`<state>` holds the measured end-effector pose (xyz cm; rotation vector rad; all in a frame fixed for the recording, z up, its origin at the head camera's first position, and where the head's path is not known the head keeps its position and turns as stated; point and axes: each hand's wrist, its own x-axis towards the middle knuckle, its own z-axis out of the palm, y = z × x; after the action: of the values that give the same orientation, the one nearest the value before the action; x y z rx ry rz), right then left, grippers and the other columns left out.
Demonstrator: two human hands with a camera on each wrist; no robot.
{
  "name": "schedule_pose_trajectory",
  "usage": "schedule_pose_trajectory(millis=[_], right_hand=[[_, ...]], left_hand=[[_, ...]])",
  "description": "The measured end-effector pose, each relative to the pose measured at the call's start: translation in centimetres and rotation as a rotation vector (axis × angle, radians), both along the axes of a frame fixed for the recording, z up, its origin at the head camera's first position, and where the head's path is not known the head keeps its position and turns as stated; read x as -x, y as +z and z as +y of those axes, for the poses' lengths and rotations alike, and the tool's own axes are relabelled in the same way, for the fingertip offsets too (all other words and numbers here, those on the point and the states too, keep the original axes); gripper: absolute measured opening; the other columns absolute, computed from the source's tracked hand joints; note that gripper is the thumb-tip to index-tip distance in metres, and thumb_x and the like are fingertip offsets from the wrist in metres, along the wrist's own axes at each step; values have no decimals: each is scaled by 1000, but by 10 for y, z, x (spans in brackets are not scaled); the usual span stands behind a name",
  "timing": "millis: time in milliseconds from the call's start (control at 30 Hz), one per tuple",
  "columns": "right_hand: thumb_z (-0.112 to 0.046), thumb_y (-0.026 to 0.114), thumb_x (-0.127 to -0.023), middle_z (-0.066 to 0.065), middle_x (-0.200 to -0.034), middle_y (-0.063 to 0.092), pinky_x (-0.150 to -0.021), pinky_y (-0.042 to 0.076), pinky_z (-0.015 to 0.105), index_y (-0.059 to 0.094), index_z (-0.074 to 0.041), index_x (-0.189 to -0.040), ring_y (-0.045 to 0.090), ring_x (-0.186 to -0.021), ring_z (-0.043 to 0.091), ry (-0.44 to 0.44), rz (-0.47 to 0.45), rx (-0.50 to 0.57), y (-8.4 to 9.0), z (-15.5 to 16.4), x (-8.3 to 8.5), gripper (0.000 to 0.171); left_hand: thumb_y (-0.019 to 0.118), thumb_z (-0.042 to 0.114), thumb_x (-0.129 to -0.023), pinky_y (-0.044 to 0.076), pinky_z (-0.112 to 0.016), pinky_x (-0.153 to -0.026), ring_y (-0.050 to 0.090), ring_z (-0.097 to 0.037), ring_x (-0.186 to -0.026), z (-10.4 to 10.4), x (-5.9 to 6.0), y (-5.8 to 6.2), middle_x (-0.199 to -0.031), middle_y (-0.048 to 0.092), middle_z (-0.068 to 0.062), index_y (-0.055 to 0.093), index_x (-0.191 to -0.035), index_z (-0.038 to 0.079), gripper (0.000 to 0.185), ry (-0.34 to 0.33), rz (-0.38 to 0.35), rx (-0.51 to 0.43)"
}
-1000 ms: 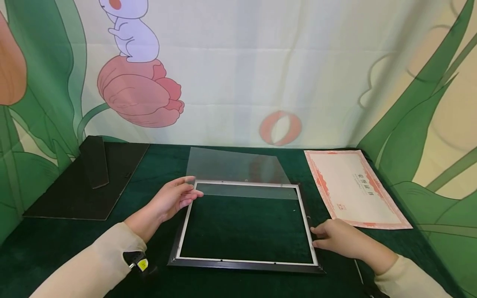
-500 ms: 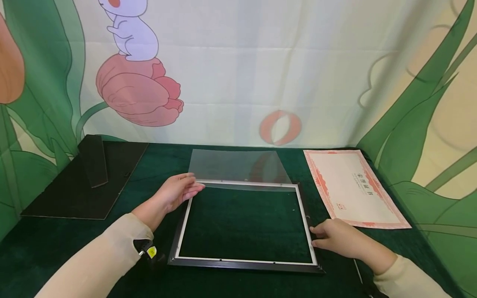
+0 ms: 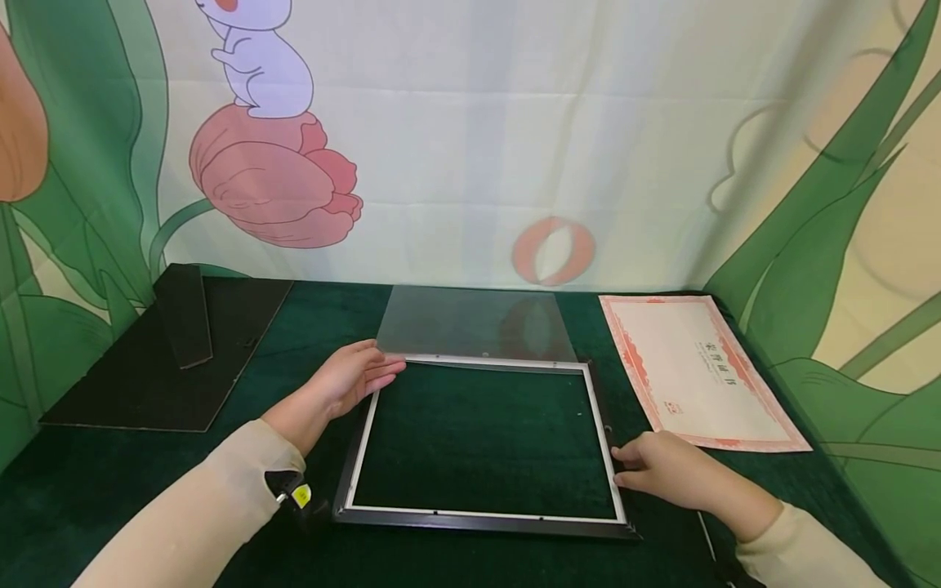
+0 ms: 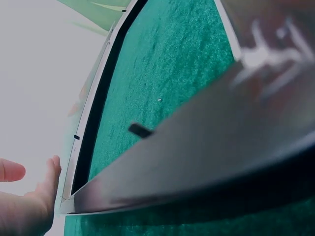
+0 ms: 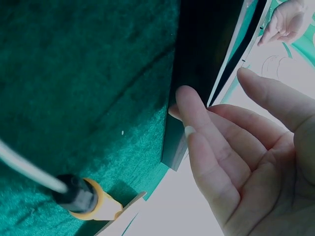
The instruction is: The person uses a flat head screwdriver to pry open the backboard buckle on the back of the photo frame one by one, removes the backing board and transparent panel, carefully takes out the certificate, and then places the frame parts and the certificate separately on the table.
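Frame (image 3: 481, 437), black with a pale inner edge, lies flat on the green worktop (image 3: 88, 482), empty, the cloth showing through its opening. Clear sheet (image 3: 476, 324) lies just beyond the frame's far edge, its near edge at that edge. Left hand (image 3: 351, 377) rests at the frame's far left corner, fingers straight and close together, their tips at the sheet's near left corner; whether they pinch it cannot be told. Right hand (image 3: 665, 471) lies beside the frame's right side, fingers relaxed and extended, tips touching its outer edge, as the right wrist view confirms. Certificate (image 3: 694, 371) with a red border lies flat to the right, just beside the frame. Black backing board (image 3: 172, 359), its stand raised, lies well apart at the far left. A printed cloth (image 3: 470, 139) hangs behind.
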<state>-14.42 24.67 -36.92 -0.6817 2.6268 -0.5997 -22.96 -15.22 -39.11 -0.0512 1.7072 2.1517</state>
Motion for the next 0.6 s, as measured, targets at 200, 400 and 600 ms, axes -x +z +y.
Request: schedule_pose_trajectory(millis=[200, 400, 600], right_hand=[[-17, 63, -75, 17, -96, 60, -47, 40, 20, 62, 6, -97, 53, -63, 2, 0, -11, 1, 1, 0, 1, 32], [-17, 63, -75, 17, -95, 61, -46, 40, 21, 63, 4, -95, 50, -56, 2, -5, 4, 1, 1, -1, 0, 30], [-24, 61, -77, 12, -93, 61, -60, 47, 27, 59, 4, -102, 57, -71, 9, -62, -89, 39, 2, 3, 2, 38]], left_hand=[[30, 11, -91, 36, -33, -87, 46, -24, -106, 1, 3, -2, -128, 32, -22, -4, -136, 8, 57, -45, -42, 53], [32, 11, -90, 34, -35, -89, 42, -27, -109, 2, 4, -2, -129, 29, -21, -6, -136, 8, 60, -20, -34, 31], [32, 15, -92, 35, -36, -88, 43, -28, -109, -7, -4, -2, -129, 31, -22, -1, -136, 6, 56, -63, 30, 147]])
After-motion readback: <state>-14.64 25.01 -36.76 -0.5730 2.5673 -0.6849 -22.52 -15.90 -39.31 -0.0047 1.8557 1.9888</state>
